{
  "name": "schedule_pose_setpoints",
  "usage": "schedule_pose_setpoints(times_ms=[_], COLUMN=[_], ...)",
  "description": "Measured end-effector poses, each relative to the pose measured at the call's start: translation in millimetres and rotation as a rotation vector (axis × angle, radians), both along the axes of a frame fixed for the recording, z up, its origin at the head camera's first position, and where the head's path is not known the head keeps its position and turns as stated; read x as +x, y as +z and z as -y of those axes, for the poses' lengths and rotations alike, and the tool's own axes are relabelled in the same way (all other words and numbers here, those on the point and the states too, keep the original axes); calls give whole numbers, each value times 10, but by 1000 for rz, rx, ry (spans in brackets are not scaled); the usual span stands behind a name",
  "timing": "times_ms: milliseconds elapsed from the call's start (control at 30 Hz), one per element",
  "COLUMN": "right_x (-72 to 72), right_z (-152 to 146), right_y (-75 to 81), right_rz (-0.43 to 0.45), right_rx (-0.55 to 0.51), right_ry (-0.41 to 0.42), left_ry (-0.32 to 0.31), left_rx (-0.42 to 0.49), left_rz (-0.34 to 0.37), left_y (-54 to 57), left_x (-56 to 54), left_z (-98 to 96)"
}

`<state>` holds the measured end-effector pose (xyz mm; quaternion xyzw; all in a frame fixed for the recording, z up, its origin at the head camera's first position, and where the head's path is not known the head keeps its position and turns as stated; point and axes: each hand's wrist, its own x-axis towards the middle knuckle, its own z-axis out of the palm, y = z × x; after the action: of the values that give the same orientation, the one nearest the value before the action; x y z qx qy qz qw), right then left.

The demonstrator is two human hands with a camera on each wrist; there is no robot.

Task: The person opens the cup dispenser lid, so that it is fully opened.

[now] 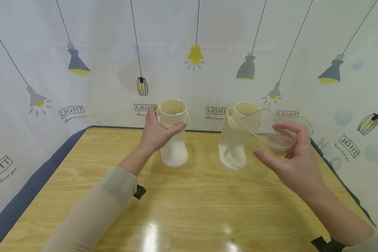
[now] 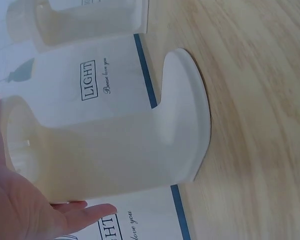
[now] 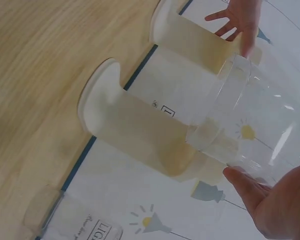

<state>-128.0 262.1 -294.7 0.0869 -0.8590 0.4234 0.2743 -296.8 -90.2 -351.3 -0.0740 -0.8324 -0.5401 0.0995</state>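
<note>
In the head view, a cream stand (image 1: 174, 147) with a curved foot and round collar stands upright on the left. My left hand (image 1: 159, 131) is at its collar, thumb across the front. In the right wrist view, the left fingers look straight and spread beside the stand, not curled round it. A second cream stand (image 1: 231, 140) of similar shape stands to the right. My right hand (image 1: 299, 157) holds a clear plastic container (image 3: 277, 130) in the air, tilted, beside the second stand's collar. Whether the container touches the collar, I cannot tell.
Another clear container (image 3: 82, 217) shows faintly near the table's back edge in the right wrist view. The wooden table (image 1: 192, 210) has a dark blue border (image 1: 47, 175). Behind it hangs a white sheet (image 1: 163, 31) printed with lamps.
</note>
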Motion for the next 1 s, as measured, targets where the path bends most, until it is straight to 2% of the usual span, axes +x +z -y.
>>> schedule_pose_setpoints(times_ms=[300,567,800,1000], right_x=[75,-3,-70,-140], right_z=[-437,-971,-1328,-1557], right_y=[-352,-650,-790,-836], right_rz=[202,436,494,490], right_rx=[99,109,147,144], right_ry=[-76,-160,-261,-333], left_ry=[-83,-142,-172,-181], left_rx=[34,23,16,20], left_rz=[10,34,50,61], left_y=[30,-6,0,26], left_x=[-87,-150,-196,-188], left_z=[84,147,170,213])
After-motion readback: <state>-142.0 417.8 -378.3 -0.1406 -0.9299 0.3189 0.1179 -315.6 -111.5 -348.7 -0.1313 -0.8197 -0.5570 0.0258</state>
